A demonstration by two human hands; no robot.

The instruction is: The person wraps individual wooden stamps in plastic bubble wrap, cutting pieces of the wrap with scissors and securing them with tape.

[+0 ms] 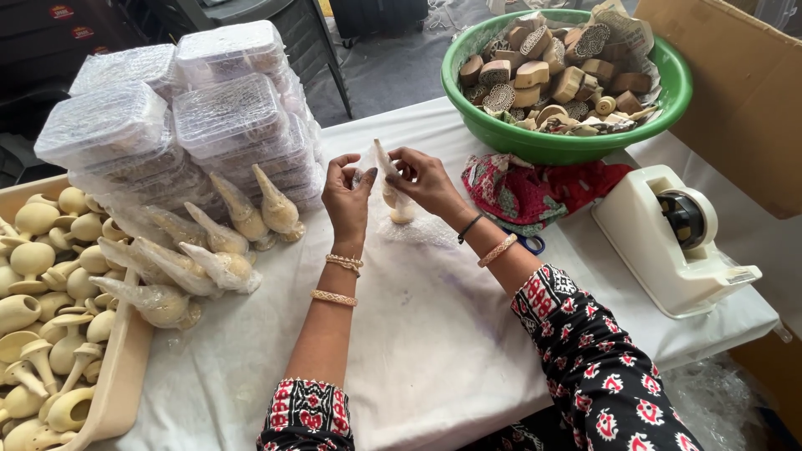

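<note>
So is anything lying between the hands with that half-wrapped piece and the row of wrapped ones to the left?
Nothing visible does. Both the left hand and right hand hold the half-wrapped piece above bare white cloth, and the cloth is open across to the wrapped pieces.

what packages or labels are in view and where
Boxes: clear lidded plastic tubs, stacked far left.
Wrapped pieces: cream wooden shapes in clear wrap, in front of the boxes.
Red labels: small, on dark bins, top left.
Both hands hold a piece in clear wrap.
</note>
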